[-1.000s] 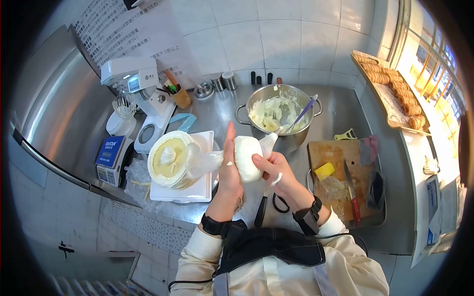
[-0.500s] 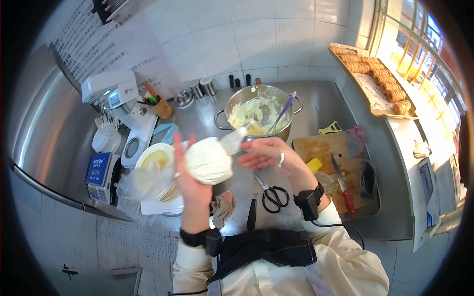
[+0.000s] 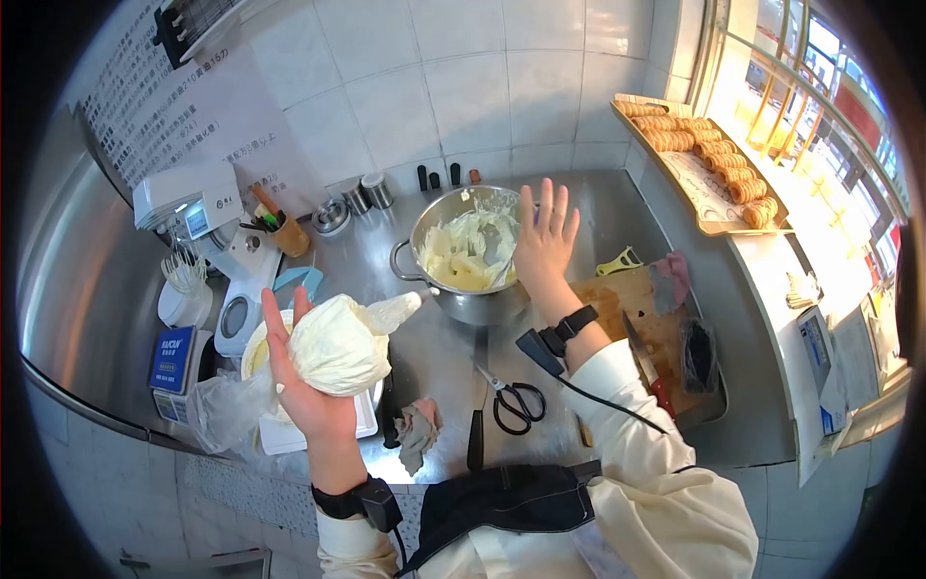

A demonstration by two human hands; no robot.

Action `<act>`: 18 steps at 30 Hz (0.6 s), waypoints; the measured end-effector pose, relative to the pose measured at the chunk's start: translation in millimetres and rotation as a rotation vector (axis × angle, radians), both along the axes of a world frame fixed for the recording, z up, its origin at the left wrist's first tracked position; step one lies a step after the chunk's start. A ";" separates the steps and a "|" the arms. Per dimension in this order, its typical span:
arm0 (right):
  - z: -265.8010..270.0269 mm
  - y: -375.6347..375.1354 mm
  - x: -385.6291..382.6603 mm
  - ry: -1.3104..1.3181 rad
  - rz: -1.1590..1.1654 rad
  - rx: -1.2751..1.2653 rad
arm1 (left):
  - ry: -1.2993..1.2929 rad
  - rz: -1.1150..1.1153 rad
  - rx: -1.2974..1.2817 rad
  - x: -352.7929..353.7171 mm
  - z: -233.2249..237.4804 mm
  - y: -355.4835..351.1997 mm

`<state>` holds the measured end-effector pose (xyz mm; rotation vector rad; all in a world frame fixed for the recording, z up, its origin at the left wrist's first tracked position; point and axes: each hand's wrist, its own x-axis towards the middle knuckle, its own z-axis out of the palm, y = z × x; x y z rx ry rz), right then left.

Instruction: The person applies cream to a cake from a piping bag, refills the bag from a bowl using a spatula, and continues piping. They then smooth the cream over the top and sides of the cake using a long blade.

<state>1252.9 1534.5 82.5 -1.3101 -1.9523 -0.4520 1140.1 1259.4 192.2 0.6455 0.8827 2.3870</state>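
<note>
Left hand (image 3: 304, 391) is up in front of the chest with a stuffed piping bag (image 3: 338, 343) sitting in the palm. The grip is wrapped loosely round the back and underside of it, fingers curled up the left side, so it's cupping more than squeezing. The bag's narrow end points right, toward the pot (image 3: 477, 307), and it hangs above the left part of the counter (image 3: 617, 222), over a white board (image 3: 323, 434). Right hand (image 3: 542, 246) is flat open with the fingers spread wide, holding nothing, right at the pot's right rim; can't tell if it actually touches the metal. The pot has a good pile of cream (image 3: 458, 256) in it. Below the pot there are scissors (image 3: 511, 400) lying on the counter, with a crumpled rag (image 3: 418, 434) just to their left. A wooden board (image 3: 627, 294) with a red-handled knife (image 3: 644, 362) sits on the right, a mixer (image 3: 193, 207) and scale (image 3: 172, 359) far left, and a tray (image 3: 699, 207) of rolls (image 3: 714, 154) by the window.
</note>
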 end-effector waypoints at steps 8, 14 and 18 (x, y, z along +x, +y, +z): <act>18.7 -7.7 27.3 -0.713 0.252 0.132 | 0.055 0.081 -0.068 0.0 3.4 3.1; 42.9 -13.8 67.0 -0.245 0.145 0.094 | 0.034 0.037 -0.020 3.1 -1.8 14.5; 78.8 -81.0 75.6 0.191 0.684 0.137 | 0.013 0.072 -0.073 8.2 -8.3 38.0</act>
